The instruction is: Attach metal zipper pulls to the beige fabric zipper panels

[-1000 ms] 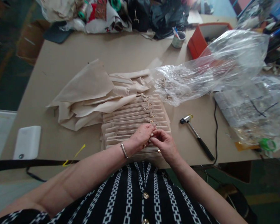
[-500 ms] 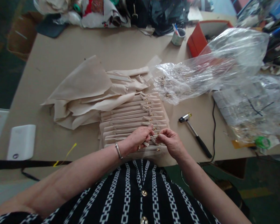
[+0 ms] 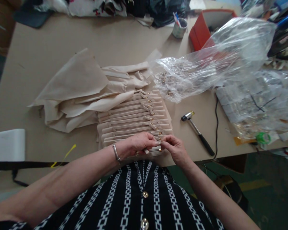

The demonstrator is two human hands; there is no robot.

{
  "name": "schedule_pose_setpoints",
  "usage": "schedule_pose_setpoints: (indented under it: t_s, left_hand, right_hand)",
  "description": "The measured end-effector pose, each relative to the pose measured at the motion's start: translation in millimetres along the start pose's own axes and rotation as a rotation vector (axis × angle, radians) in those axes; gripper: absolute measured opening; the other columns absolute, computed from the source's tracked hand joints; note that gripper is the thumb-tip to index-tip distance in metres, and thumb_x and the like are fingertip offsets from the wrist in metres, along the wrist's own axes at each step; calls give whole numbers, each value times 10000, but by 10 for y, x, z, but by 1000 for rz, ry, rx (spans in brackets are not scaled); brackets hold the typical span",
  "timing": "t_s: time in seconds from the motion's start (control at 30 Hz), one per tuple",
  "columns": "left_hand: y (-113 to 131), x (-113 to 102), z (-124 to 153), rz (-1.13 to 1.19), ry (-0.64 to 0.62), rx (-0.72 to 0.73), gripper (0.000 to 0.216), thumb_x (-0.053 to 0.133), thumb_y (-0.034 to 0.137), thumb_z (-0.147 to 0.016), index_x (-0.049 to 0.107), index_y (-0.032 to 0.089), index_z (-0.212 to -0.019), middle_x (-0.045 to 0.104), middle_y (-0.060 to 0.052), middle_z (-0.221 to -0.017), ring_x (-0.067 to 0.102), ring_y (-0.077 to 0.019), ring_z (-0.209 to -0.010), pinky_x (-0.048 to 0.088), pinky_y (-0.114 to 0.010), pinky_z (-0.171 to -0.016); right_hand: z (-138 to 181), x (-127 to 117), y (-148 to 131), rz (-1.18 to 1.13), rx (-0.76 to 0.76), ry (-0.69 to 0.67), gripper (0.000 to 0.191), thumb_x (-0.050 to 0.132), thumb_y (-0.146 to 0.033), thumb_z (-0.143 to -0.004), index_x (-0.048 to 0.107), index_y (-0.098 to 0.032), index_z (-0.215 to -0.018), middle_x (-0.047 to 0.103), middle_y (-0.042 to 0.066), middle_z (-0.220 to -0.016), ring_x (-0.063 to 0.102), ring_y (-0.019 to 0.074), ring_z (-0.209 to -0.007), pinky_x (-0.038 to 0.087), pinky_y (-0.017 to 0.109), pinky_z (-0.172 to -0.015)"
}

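A stack of beige zippered fabric pieces [image 3: 134, 119] lies at the near edge of the table [image 3: 62, 41], each with a small gold zipper pull. My left hand [image 3: 139, 145] rests on the nearest piece with its fingers pinched on a zipper tab. My right hand [image 3: 174, 148] meets it fingertip to fingertip, pinching the same tab and its small gold pull. A silver bracelet is on my left wrist. Looser beige fabric pieces [image 3: 81, 92] are heaped behind and left of the stack.
A small hammer [image 3: 196, 132] with a black handle lies right of the stack. Clear plastic bags [image 3: 213, 64] with small metal parts spread at the right. A red box [image 3: 201, 30], a cup [image 3: 178, 28], a white box [image 3: 9, 145] and a black cable [image 3: 216, 127] are also there.
Both hands have shifted slightly toward me, onto the nearest piece of the stack, still pinched together. The camera has tilted, so the table appears lower-left.
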State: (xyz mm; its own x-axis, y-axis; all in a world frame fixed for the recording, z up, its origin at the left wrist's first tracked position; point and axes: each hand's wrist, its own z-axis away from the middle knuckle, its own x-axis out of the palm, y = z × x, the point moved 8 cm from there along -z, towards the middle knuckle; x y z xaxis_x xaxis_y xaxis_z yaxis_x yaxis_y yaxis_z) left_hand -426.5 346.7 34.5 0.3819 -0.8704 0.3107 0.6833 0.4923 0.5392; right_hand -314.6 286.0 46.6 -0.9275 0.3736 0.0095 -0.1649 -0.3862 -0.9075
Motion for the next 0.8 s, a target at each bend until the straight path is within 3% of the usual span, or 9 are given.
schedule_pose_setpoints:
  t_s: [0.13, 0.23, 0.37, 0.6, 0.8]
  left_hand:
    - [94, -32, -19, -156, 93, 55, 263, 615, 423, -716, 509, 187, -668, 426, 66, -481, 347, -65, -384, 216, -198, -377]
    - [159, 3, -70, -303, 114, 107, 214, 597, 375, -702, 526, 179, -657, 410, 70, -487, 362, -74, -419, 246, -211, -409]
    - [216, 86, -112, -490, 113, 173, 241, 592, 376, -700, 526, 164, -606, 428, 58, -509, 371, -80, -485, 264, -225, -457]
    - [232, 170, -116, -516, 88, 228, 287, 557, 404, -731, 514, 161, -585, 427, 49, -525, 371, -87, -509, 265, -237, -481]
    - [238, 117, -131, -511, 125, 223, 256, 582, 382, -715, 524, 164, -594, 453, 44, -529, 380, -93, -527, 263, -244, -503]
  right_hand:
    - [45, 29, 187, -238, 171, -79, 187, 717, -325, -709, 631, -180, -791, 592, -39, -598, 512, 90, -558, 408, 224, -581]
    - [70, 15, 316, -332, 262, -84, 204, 755, -313, -674, 642, -172, -769, 607, -33, -614, 510, 79, -557, 396, 211, -571]
    - [85, 8, 363, -321, 335, -122, 267, 803, -334, -603, 647, -164, -738, 603, -34, -631, 480, 65, -503, 384, 214, -522]
    - [108, 29, 315, -272, 381, -219, 307, 786, -366, -622, 611, -163, -771, 544, -68, -587, 416, 38, -436, 320, 188, -448]
    - [88, 53, 342, -211, 358, -234, 295, 760, -378, -655, 569, -164, -725, 581, -39, -564, 506, 79, -507, 400, 209, -523]
